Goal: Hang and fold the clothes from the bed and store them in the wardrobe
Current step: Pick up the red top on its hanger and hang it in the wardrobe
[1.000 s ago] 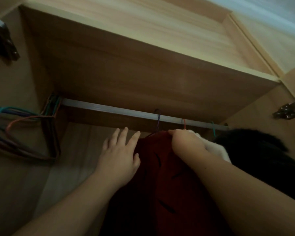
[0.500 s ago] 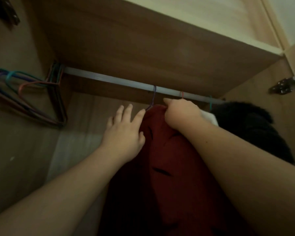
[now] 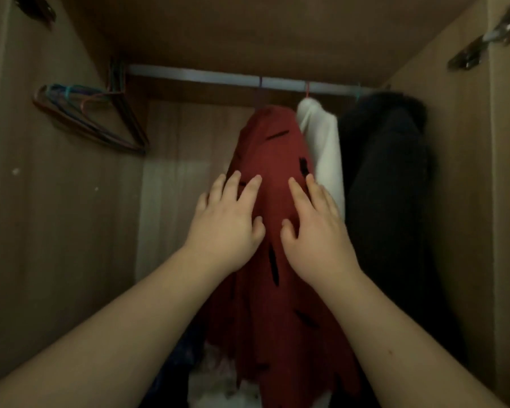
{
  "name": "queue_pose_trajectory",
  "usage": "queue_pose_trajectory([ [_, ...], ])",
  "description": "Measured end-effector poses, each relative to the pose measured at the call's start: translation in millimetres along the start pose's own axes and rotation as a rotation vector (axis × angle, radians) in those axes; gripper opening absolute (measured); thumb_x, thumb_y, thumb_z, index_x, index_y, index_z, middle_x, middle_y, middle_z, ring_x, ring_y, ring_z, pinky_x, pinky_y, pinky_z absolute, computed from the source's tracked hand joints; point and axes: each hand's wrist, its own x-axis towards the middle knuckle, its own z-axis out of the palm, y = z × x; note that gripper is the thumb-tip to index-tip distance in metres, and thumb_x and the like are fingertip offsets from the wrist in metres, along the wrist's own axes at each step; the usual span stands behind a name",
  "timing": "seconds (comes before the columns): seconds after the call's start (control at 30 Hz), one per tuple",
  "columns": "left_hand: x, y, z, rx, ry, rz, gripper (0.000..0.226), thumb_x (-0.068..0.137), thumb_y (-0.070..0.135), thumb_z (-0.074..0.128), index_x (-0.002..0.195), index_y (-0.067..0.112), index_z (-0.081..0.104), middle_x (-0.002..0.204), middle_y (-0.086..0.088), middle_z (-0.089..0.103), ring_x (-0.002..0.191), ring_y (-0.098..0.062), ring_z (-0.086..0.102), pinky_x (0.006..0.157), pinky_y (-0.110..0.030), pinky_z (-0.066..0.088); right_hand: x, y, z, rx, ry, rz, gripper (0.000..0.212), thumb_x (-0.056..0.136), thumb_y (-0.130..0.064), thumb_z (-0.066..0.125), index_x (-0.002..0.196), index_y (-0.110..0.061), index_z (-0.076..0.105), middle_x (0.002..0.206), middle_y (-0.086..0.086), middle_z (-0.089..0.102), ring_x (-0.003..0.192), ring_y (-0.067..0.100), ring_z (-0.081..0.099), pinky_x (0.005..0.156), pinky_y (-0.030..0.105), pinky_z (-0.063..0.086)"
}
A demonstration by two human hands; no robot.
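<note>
Inside the wardrobe, the red garment now hangs from the rail, beside a white one. The right hand has left the hanger's hook; it and the left hand lie flat and open on the cloth (smoothing, probably). This piece looks stored.

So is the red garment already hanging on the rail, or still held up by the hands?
Hanging. The red garment drapes from a hook over the rail; both hands lie open and flat on it.
</note>
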Motion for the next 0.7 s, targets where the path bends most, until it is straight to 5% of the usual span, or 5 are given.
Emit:
queue_pose_trajectory([
  [0.2, -94.9, 26.3, -21.6, -0.021, -0.114, -0.035, 0.073, 0.095, 0.043, 0.047, 0.157, 0.03, 0.013, 0.164, -0.01, 0.019, 0.151, -0.031, 0.01, 0.119, -0.049, 0.017, -115.2, -3.8, -7.9, 0.113, -0.129, 0.079, 0.072, 0.095, -0.028, 0.053, 0.16, -0.029, 0.02, 0.167, 0.004, 0.019, 0.154, 0.023, 0.011, 0.123, 0.04, 0.017],
  [0.43, -202.2, 42.9, -55.9, -0.056, -0.224, -0.02, 0.07, 0.098, 0.044, 0.047, 0.158, 0.028, 0.015, 0.163, -0.012, 0.02, 0.151, -0.032, 0.01, 0.12, -0.051, 0.018, -215.3, -26.2, -56.3, -0.056, -0.235, 0.165, 0.067, 0.099, -0.039, 0.047, 0.16, -0.026, 0.021, 0.166, 0.006, 0.021, 0.154, 0.027, 0.011, 0.123, 0.051, 0.019],
  [0.7, -372.9, 92.3, -103.8, -0.223, -0.38, 0.013, 0.069, 0.097, 0.048, 0.047, 0.157, 0.03, 0.021, 0.164, -0.01, 0.021, 0.153, -0.032, 0.011, 0.119, -0.053, 0.021, -392.6, -63.8, -155.2, -0.218, -0.411, 0.379, 0.069, 0.095, -0.06, 0.013, 0.159, -0.034, 0.019, 0.167, -0.001, 0.018, 0.155, 0.024, 0.007, 0.123, 0.054, 0.011],
])
